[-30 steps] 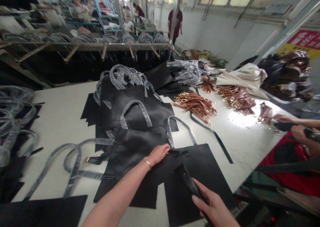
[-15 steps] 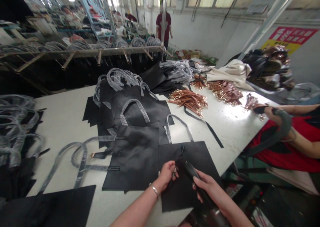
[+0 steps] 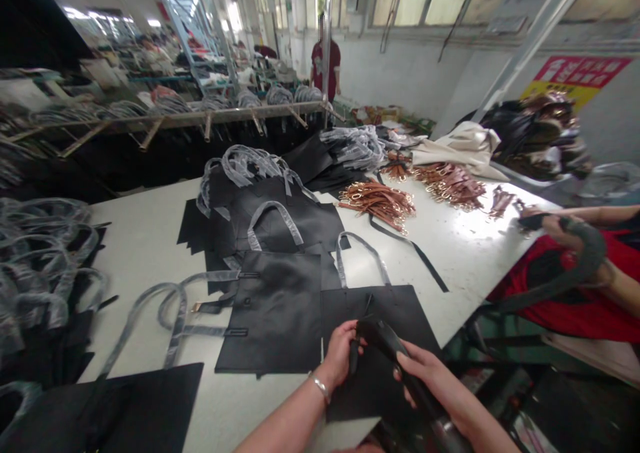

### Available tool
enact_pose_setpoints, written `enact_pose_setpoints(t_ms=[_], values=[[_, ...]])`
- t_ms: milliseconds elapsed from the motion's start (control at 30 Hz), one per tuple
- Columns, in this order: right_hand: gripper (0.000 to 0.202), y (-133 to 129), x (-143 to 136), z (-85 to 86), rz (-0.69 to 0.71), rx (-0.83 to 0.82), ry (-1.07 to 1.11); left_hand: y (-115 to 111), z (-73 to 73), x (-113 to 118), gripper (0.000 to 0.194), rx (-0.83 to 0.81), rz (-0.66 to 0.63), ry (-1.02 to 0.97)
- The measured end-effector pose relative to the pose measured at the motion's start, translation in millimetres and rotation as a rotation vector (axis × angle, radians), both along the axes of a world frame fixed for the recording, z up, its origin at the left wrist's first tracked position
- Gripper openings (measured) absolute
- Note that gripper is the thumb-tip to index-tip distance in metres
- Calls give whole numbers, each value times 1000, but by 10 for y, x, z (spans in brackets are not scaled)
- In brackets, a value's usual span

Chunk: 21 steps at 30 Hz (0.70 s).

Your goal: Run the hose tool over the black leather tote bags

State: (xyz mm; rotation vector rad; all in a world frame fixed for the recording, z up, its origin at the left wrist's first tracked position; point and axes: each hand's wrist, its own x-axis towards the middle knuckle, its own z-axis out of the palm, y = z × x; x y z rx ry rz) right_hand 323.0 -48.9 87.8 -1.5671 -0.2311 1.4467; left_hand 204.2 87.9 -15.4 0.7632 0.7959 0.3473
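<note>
My right hand [image 3: 425,373] is wrapped around a black handheld tool [image 3: 383,336] with a long curved body, its front end pointing at my left fingers. My left hand [image 3: 345,353], with a bracelet at the wrist, pinches a short black strap [image 3: 355,358] right at the tool's tip. Both hands are above a black bag panel [image 3: 395,301] with a plastic-wrapped handle [image 3: 364,236] on its far edge. To its left lies another black panel [image 3: 280,313], with a wrapped handle looping off its left side. The exact contact between tool and strap is hidden.
Stacked black panels [image 3: 270,203] with wrapped handles lie behind. Brown straps with gold clasps [image 3: 377,203] are heaped at the right back. More wrapped handles [image 3: 45,260] pile up at left. At right, a co-worker in red holds a thick grey hose [image 3: 575,273]. A metal rack [image 3: 165,115] stands beyond the white table [image 3: 140,203].
The view has shifted slightly left, so things on the table appear further right. My left hand is raised a little, and the strap hangs more plainly below its fingers. The right hand keeps its grip.
</note>
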Motion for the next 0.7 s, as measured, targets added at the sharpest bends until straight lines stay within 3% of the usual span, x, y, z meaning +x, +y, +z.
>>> enact_pose_setpoints(t_ms=[133, 267, 367, 533, 700], values=[[67, 32, 4, 53, -66, -26, -76, -51, 54, 3, 35, -115, -24, 29], [70, 24, 73, 133, -151, -45, -193, -97, 57, 2, 19, -173, -67, 70], [74, -113, 100, 156, -91, -44, -165, -140, 46, -19, 15, -113, -46, 70], [72, -359, -2, 70, 27, -51, -119, -191, 18, -47, 29, 38, 9, 89], [69, -263, -89, -14, 95, -41, -95, -150, -14, -61, 29, 115, -16, 80]])
